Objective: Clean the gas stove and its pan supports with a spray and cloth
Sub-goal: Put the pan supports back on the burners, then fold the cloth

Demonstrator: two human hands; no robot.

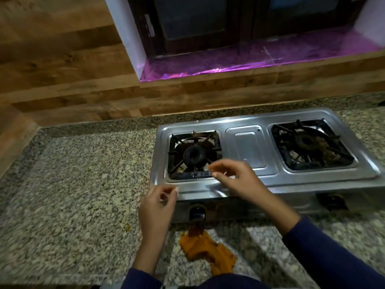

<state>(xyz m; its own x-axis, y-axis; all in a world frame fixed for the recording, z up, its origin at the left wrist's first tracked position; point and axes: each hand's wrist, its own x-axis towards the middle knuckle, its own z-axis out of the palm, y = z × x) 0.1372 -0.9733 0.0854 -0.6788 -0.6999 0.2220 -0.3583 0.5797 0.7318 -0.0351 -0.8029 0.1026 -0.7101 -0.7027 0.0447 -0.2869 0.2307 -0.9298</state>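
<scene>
A steel two-burner gas stove stands on the granite counter. Black, soiled pan supports sit over its left burner and right burner. An orange cloth lies crumpled on the counter in front of the stove, touched by neither hand. My right hand hovers over the stove's front edge, its loosely bent fingertips at the front right corner of the left support; contact is unclear. My left hand is at the stove's front left corner, fingers loosely curled and holding nothing. No spray bottle is in view.
Speckled granite counter stretches wide to the left of the stove. A wood-pattern wall runs behind and along the left. A window recess with a shiny purple sill is above the stove. Two control knobs face me.
</scene>
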